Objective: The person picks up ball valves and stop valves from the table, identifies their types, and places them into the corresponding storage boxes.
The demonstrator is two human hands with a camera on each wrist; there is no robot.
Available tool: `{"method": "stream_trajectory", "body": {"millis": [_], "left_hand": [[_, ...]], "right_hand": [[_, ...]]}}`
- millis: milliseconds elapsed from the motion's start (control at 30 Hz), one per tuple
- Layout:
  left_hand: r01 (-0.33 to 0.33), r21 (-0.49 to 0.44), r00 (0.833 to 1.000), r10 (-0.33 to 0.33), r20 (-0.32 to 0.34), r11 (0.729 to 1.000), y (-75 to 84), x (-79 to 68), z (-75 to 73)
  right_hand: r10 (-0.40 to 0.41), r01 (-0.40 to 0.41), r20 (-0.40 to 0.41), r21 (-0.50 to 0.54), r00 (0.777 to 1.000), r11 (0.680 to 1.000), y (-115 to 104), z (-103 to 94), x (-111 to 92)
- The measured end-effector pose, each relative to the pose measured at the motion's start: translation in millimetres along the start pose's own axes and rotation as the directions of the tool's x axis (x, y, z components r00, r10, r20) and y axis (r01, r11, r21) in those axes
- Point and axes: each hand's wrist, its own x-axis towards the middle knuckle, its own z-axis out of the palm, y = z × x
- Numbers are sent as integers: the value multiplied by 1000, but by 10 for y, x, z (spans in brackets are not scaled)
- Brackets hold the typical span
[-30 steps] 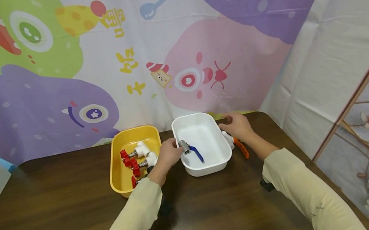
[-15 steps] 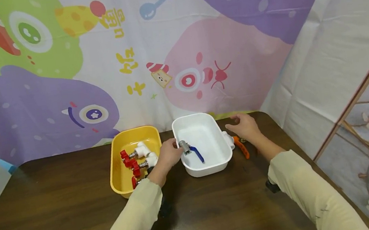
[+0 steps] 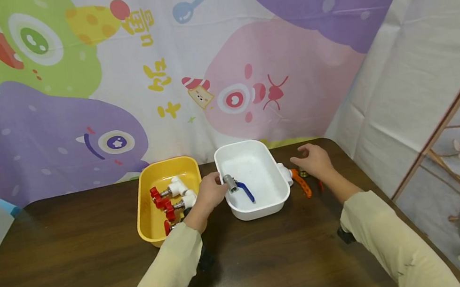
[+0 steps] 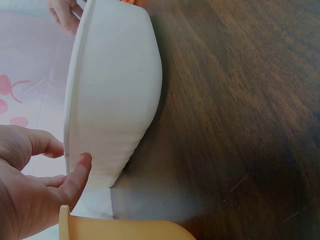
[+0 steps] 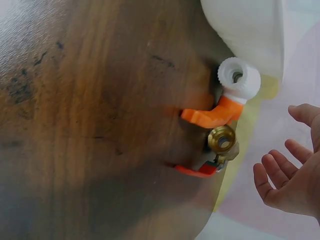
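My left hand [image 3: 211, 192] is at the left rim of a white plastic tray [image 3: 279, 202]. In the left wrist view its fingers lie on both sides of the rim, pinching it. Inside the tray, by those fingertips, lies a metal ball valve [image 3: 231, 184] with a blue lever [image 3: 246, 192]. My right hand [image 3: 314, 160] hovers with loosely bent fingers, holding nothing, to the tray's right. Below it are a white plastic valve [image 5: 239, 79] with an orange lever [image 5: 212, 117] and a brass ball valve [image 5: 222, 139] with a red lever [image 5: 196, 171].
A yellow tray [image 3: 148, 221] stands left of the white one, holding several white valves with red handles [image 3: 169, 210]. Both trays are near the back edge of the dark wooden table [image 3: 76, 255]. A printed cloth [image 3: 120, 80] hangs right behind it.
My right hand has moved right, away from the white tray, uncovering more of the orange-levered valve and the brass ball valve. My left hand stays at the rim.
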Motion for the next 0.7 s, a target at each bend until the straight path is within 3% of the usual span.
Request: {"method": "stream_trajectory", "body": {"millis": [700], "left_hand": [[29,-27,1000,-29,5,999,13,-7,-3]], "right_hand": [[49,-49,5,-9,999,999,276,101,-62]]}}
